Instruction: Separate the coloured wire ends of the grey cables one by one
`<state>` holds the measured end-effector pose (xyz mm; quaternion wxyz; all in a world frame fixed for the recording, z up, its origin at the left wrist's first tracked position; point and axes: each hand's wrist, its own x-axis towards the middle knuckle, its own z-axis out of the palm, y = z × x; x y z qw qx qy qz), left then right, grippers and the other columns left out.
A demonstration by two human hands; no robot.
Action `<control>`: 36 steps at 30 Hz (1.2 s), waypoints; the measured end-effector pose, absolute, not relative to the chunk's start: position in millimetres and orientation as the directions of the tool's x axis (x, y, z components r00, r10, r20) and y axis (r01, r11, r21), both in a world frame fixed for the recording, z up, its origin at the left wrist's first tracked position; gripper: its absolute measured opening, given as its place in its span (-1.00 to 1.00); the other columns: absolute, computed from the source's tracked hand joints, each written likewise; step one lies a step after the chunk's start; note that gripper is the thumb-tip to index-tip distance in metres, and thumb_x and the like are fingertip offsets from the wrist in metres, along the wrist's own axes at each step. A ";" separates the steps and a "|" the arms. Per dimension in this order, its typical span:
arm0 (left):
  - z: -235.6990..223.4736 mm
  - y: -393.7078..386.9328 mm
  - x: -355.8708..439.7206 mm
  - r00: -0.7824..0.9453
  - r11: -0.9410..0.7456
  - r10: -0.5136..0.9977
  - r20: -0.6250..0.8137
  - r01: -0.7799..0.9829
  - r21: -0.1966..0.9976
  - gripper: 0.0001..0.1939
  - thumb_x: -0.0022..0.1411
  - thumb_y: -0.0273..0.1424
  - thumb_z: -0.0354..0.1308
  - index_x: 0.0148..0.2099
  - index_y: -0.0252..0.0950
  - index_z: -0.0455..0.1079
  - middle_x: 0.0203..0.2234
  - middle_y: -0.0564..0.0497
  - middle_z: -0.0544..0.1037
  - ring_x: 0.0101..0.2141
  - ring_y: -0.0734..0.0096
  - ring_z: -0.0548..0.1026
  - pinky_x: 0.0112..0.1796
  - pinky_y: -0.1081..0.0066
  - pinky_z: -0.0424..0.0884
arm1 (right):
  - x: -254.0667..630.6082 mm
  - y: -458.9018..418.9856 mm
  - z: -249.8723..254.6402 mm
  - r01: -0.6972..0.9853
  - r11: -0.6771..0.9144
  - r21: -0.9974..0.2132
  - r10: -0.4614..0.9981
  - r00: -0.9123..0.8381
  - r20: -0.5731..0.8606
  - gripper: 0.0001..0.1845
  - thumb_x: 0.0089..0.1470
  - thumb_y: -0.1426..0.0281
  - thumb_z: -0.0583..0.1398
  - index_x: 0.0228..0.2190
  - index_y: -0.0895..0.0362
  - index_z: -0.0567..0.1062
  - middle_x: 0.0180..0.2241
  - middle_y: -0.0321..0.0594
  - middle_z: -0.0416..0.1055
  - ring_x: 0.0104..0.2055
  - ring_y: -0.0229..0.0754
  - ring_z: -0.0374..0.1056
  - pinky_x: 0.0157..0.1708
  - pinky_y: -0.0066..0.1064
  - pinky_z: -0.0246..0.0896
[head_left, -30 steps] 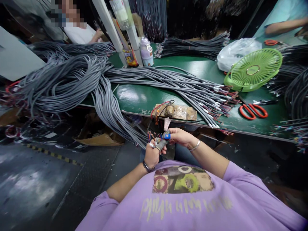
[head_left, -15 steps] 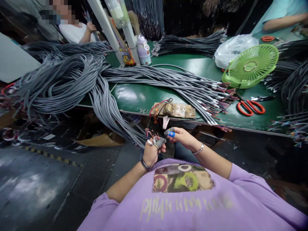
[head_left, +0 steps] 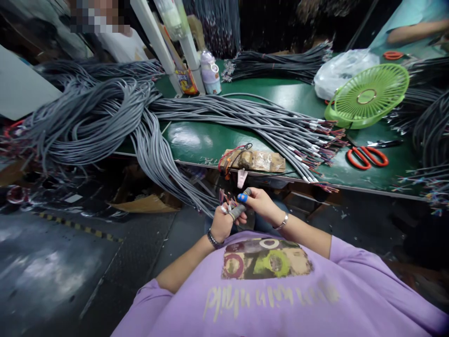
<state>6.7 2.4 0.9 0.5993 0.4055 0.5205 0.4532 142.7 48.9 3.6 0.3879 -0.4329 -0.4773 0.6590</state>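
Left hand (head_left: 220, 226) clenched around slender grey-sheathed cables (head_left: 182, 185), near their thin multicoloured wire ends (head_left: 223, 197), below the glossy green bench's (head_left: 196, 135) front edge; right hand (head_left: 262, 205) — blue wrap (head_left: 242, 198) on thumb — closely adjacent, its grasp indiscernible.

Draped grey cables (head_left: 159, 150) block the left, leaving room just behind the wooden block (head_left: 269, 161).

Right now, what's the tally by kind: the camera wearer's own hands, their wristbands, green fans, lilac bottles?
Own hands: 2 (left hand, holding coloured wires; right hand)
Wristbands: 2
Green fan: 1
Lilac bottle: 1
Total: 6
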 end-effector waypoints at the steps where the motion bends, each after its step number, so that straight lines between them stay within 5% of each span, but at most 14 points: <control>1: 0.7 2.9 7.0 0.004 0.249 0.968 -0.252 -0.171 0.953 -0.70 -0.03 -0.19 0.27 -0.50 -0.35 0.39 -0.68 -0.01 0.50 -0.68 0.47 0.44 -0.68 0.56 0.20 | 142.6 49.3 3.2 -0.101 -0.256 -0.961 0.928 -0.304 -0.215 -0.57 -0.24 0.09 0.33 -0.62 0.16 0.33 -0.69 -0.42 0.20 -0.64 -0.41 0.06 -0.65 -0.52 0.01; 9: 2.3 5.3 6.4 -0.114 0.219 0.955 -0.273 -0.346 0.912 -0.72 -0.06 -0.22 0.28 -0.46 -0.34 0.36 -0.67 0.03 0.49 -0.67 0.49 0.45 -0.70 0.58 0.14 | 142.6 44.7 -2.0 -0.234 -0.388 -0.891 0.884 -0.366 -0.289 -0.57 -0.25 0.10 0.35 -0.61 0.16 0.32 -0.70 -0.45 0.13 -0.64 -0.41 0.02 -0.62 -0.51 0.01; 16: 1.5 3.6 6.3 -0.086 0.259 0.949 -0.303 -0.332 0.907 -0.68 -0.09 -0.19 0.29 -0.46 -0.34 0.34 -0.67 0.03 0.48 -0.64 0.47 0.46 -0.70 0.58 0.14 | 147.1 47.3 1.3 -0.227 -0.392 -0.891 0.849 -0.463 -0.255 -0.63 -0.21 0.19 0.35 -0.38 0.17 0.48 -0.52 -0.34 0.35 -0.54 -0.39 0.16 -0.53 -0.52 0.08; 21: 3.7 3.9 6.6 -0.047 0.274 0.951 -0.304 -0.319 0.907 -0.67 -0.09 -0.18 0.29 -0.49 -0.34 0.33 -0.68 0.03 0.47 -0.66 0.48 0.45 -0.70 0.57 0.14 | 149.6 49.2 2.4 -0.205 -0.327 -0.923 0.875 -0.435 -0.214 -0.70 -0.25 0.25 0.38 -0.48 0.18 0.49 -0.53 -0.33 0.38 -0.50 -0.35 0.21 -0.50 -0.50 0.11; 30: -1.8 -3.7 5.2 0.346 0.393 0.873 -0.343 -0.085 0.916 -0.69 0.00 -0.24 0.27 -0.58 -0.39 0.39 -0.73 -0.04 0.47 -0.71 0.51 0.41 -0.68 0.56 0.17 | 145.5 47.9 4.8 -0.225 -0.281 -0.933 0.863 -0.484 -0.143 -0.70 -0.18 0.21 0.34 -0.45 0.17 0.48 -0.51 -0.32 0.41 -0.50 -0.33 0.24 -0.43 -0.45 0.16; 36: 1.1 -1.0 3.8 0.069 0.296 0.955 -0.288 -0.237 0.925 -0.73 -0.03 -0.24 0.29 -0.49 -0.36 0.39 -0.69 0.02 0.49 -0.70 0.51 0.42 -0.71 0.59 0.12 | 150.2 43.4 -5.4 -0.249 -0.347 -0.904 0.926 -0.246 -0.287 -0.57 -0.09 0.01 0.22 -0.39 0.14 0.43 -0.44 -0.26 0.41 -0.49 -0.34 0.26 -0.49 -0.47 0.22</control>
